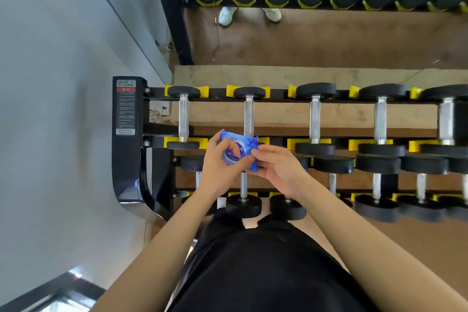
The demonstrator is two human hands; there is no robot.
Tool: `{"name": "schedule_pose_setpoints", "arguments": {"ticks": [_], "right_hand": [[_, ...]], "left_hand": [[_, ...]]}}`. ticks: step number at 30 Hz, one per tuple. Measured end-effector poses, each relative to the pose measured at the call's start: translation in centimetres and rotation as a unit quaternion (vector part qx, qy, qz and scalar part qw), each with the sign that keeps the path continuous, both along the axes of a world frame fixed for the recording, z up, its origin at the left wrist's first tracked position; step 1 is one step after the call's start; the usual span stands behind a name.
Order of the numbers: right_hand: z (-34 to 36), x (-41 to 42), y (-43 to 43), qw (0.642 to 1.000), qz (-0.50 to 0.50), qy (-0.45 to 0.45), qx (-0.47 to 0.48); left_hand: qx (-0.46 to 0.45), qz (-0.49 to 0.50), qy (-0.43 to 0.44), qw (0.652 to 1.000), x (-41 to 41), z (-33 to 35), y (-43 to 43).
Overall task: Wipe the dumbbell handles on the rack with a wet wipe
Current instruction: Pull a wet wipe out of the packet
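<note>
Above black clothing [266, 273], gripping blue plastic wet-wipe packet [239, 152] with left hand [220, 167]. Pinching its edge with right hand [278, 170].

Legible only in part: "99.9" in white print inside a pale ring on the blue wet wipe packet [239, 151], centre of the frame, with the characters after it unreadable. Small white characters at the packet's upper left corner, too blurred to read. Left of centre, on the black rack end post [126, 167], a grey warning label [125, 106] with a red band and rows of fine print, none legible.
</note>
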State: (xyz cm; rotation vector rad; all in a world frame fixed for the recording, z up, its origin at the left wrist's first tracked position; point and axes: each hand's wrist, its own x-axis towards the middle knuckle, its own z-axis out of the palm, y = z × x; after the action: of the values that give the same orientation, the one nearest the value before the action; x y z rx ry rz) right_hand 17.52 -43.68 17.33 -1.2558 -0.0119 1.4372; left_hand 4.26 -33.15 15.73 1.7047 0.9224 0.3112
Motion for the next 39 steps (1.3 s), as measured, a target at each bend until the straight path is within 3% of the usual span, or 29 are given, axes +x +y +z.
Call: {"name": "schedule_pose_setpoints", "arguments": {"ticks": [10,14,19,21,23,25,27,30,35,39], "right_hand": [[-0.1,0.4,-1.6,0.999,-0.026,-0.024,-0.001],[-0.5,0.7,-1.7,0.995,-0.078,-0.051,-0.040],[-1.0,0.5,-1.3,0.984,-0.067,-0.133,-0.100],[-0.9,0.4,-1.2,0.957,-0.055,-0.251,-0.136],[-0.5,0.4,-1.5,0.883,-0.064,-0.436,-0.161],[0.5,0.5,-1.8,0.819,-0.081,-0.557,-0.114],[1.6,0.4,-1.7,0.782,-0.026,-0.621,-0.040],[1.9,0.2,-1.0,0.731,0.064,-0.680,0.017],[1.7,0.5,-0.5,0.715,0.137,-0.686,0.021],[2.0,0.8,-0.1,0.675,0.198,-0.711,-0.002]], "left_hand": [[-0.168,-0.011,-0.074,0.983,-0.2,1.1,0.6],[-0.305,0.046,-0.114,0.944,-0.8,1.8,1.0],[-0.365,0.065,-0.147,0.917,-1.1,2.0,0.7],[-0.376,0.078,-0.156,0.910,-1.1,2.2,0.6],[-0.379,0.084,-0.164,0.907,-1.2,2.1,0.8],[-0.373,0.080,-0.166,0.909,-1.4,2.1,1.0],[-0.367,0.076,-0.174,0.911,-1.4,2.2,1.1],[-0.371,0.079,-0.193,0.905,-1.2,2.6,0.9],[-0.378,0.076,-0.218,0.897,-0.8,3.0,0.7],[-0.363,0.062,-0.202,0.908,-0.6,3.2,0.8]]}}
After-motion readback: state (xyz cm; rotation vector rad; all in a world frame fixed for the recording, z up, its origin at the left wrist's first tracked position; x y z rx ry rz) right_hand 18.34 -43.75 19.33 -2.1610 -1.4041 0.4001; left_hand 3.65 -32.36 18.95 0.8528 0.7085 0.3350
